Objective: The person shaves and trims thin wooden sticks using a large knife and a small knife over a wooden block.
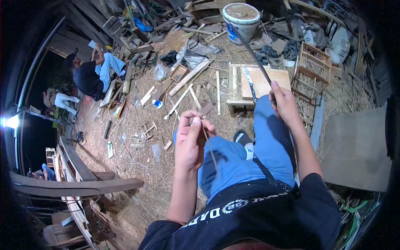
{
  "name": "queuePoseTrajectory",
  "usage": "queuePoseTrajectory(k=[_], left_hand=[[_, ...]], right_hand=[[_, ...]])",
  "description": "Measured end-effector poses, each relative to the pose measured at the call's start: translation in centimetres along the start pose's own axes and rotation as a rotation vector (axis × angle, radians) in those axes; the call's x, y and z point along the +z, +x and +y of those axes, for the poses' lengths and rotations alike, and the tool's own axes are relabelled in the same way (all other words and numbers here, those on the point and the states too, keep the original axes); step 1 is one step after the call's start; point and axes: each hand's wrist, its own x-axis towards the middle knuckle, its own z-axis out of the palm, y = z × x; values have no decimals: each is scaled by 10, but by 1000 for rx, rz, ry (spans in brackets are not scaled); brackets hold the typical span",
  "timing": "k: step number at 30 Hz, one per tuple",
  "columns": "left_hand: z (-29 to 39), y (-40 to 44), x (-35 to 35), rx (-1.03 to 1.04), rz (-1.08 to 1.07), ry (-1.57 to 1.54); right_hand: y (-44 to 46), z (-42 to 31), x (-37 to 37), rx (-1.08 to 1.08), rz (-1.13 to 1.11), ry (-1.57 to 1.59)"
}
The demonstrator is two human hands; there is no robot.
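My left hand is raised over my lap, its fingers pinched on a thin strip that hangs down toward my blue trousers. My right hand rests by my knee, closed around the lower end of a long dark rod that slants up toward a white bucket. Just beyond my right hand, a knife with a dark handle lies on a wooden board on a low stand. A small brown piece shows just behind my left fingers.
The white bucket stands at the top. A wooden crate is at the right, near a grey panel. Wood scraps and a blue-white bottle litter the straw floor. One person sits at upper left; others are farther back.
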Motion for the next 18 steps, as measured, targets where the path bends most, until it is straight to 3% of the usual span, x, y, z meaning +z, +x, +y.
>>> queuePoseTrajectory(k=[2,5,11,16,18], left_hand=[[4,5,-6,47,-41,9],[12,11,5,279,62,104],[13,15,11,407,98,2],[14,13,21,556,161,15],[14,11,23,614,193,-1]], right_hand=[[-5,-5,0,81,-34,71],[-11,-7,3,84,-98,82],[-28,-16,20,121,-273,164],[-41,-24,45,81,-288,131],[-41,-23,55,-51,-293,147]])
